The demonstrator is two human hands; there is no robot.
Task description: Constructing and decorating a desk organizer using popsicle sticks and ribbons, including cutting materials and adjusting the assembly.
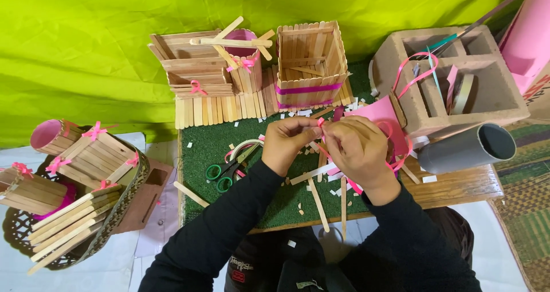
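Observation:
My left hand (pixel 291 141) and my right hand (pixel 356 149) meet over a small green-topped table (pixel 203 134). Both pinch a thin pink ribbon (pixel 322 122) between their fingertips. The ribbon's tail (pixel 401 160) loops out to the right of my right wrist. Loose wooden craft sticks (pixel 318 197) lie on the green mat just below my hands. Green-handled scissors (pixel 222 172) rest to the left of my left hand.
A craft-stick organiser (pixel 309 63) with pink bands stands at the table's back. A grey block (pixel 458 74) holds ribbons and strips at right, beside a grey pipe (pixel 467 149). A woven basket (pixel 34 235) at left holds more stick crafts. A pink sheet (pixel 381 113) lies by my right hand.

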